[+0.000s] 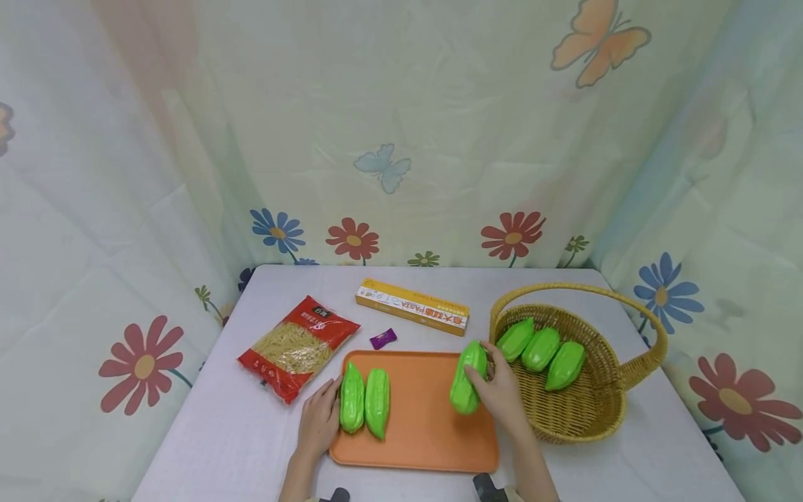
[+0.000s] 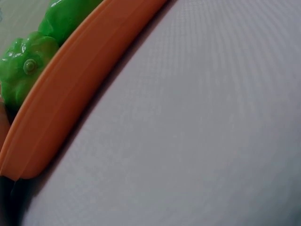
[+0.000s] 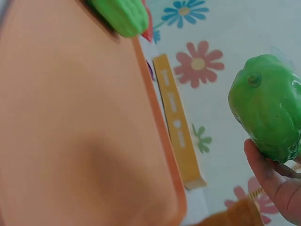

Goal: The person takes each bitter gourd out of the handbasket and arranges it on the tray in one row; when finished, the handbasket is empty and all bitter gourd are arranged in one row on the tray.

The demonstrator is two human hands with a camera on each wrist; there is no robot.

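Note:
My right hand (image 1: 500, 394) grips a shiny green bitter melon (image 1: 467, 376), held upright above the right part of an orange tray (image 1: 417, 418). In the right wrist view, the rounded, knobbed end of this held bitter melon (image 3: 265, 103) faces the camera, with a finger under it. At the tray's left rim my left hand (image 1: 320, 418) holds the edge, its fingers pointing forward. Right beside it, a bitter melon (image 1: 353, 399) lies lengthwise in the tray, with a second bitter melon (image 1: 377, 403) alongside. The left wrist view shows mostly the tray's outer wall (image 2: 75, 94).
A wicker basket (image 1: 580, 411) with a tall handle stands right of the tray, with three bitter melons (image 1: 541, 350) inside. Behind the tray lie a yellow pasta box (image 1: 412, 307) and a small purple packet (image 1: 383, 339). A red pasta bag (image 1: 297, 348) lies at left.

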